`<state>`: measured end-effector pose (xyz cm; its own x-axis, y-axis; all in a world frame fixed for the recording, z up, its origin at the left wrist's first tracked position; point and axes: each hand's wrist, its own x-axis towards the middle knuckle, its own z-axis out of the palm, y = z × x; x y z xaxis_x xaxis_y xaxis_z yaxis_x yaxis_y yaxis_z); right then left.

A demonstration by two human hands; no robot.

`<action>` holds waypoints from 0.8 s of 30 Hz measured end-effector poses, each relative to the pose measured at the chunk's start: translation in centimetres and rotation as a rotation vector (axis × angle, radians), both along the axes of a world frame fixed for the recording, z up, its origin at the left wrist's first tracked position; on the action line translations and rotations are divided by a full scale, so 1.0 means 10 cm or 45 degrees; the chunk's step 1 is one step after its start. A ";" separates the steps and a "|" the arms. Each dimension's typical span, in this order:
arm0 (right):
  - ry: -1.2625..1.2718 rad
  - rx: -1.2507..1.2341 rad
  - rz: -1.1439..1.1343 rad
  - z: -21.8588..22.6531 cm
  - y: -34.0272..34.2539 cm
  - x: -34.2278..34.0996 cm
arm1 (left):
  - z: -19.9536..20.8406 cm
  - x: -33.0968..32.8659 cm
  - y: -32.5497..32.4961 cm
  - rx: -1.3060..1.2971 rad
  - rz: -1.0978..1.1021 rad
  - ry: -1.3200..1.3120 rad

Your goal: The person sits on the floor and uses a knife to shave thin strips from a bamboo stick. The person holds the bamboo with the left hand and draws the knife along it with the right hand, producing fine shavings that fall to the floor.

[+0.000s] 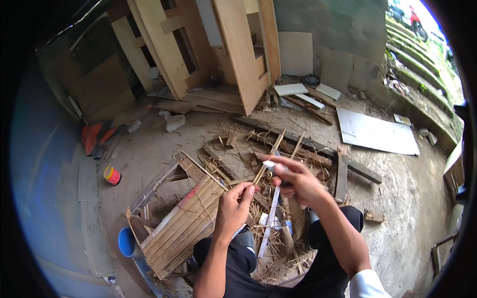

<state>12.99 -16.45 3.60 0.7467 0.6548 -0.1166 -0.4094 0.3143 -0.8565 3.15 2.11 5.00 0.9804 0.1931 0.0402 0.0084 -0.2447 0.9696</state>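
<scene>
My left hand (pixel 236 206) pinches a thin wooden strip (pixel 273 148) between thumb and fingers. The strip slants away from me, up and to the right. Close beside it, my right hand (pixel 298 181) is closed around a small tool (pixel 270 165) with a whitish end and a dark part below. The fingers hide most of this tool, so its kind is unclear. That whitish end is near the strip; whether they touch I cannot tell. Below my hands, a long pale flat strip (pixel 269 226) lies between my knees among shavings (pixel 298 248).
A slatted wooden crate-like frame (pixel 184 218) stands at my left, by a blue bucket (pixel 128 242) and a red-yellow tub (pixel 112 175). Dark beams (pixel 318 144) and scraps lie ahead. Beyond are tall wooden frames (pixel 243 54); a white board (pixel 377 131) is at right.
</scene>
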 end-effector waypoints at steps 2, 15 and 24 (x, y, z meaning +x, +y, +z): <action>0.088 0.066 0.098 0.05 0.15 -0.10 | 0.01 -0.01 -0.04 -0.004 -0.022 -0.013; 0.180 -0.087 -0.328 -0.05 -0.33 0.62 | 0.02 -0.07 -0.21 0.246 -0.068 -0.069; -0.038 -0.075 -0.198 0.17 -0.25 0.13 | 0.04 -0.02 -0.07 -0.141 0.025 0.099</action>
